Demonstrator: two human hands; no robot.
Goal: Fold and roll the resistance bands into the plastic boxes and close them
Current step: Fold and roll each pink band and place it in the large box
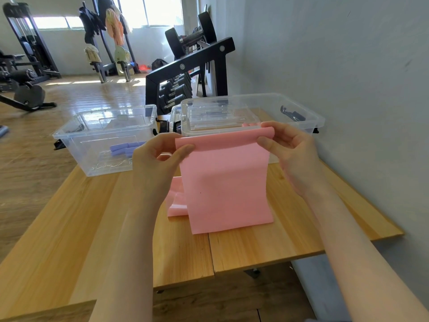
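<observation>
- Both hands hold the pink resistance band [222, 177] by its top edge, lifted above the wooden table [267, 247]. The left hand [155, 159] pinches the left corner between thumb and fingers; the right hand [290, 149] pinches the right corner, where the edge already curls over in a small fold or roll.
- Neither hand is open: each has its fingers closed on the band and nothing else.
- From the grip the band hangs straight down, so its long axis runs away from the hands toward the table. Its lower part reaches the tabletop, and more pink material lies bunched below the left hand.
- The held edge lies crosswise, spanning from one hand to the other, which suits rolling downward along the length.
- Beyond the grip, just behind the held edge, stands a clear box [311, 117] holding clear lids. A second clear box [76, 145], beyond and to the left, holds a purple rolled band [123, 148].
- The box directly behind the grip looks nearer, about equally reachable by either hand.
</observation>
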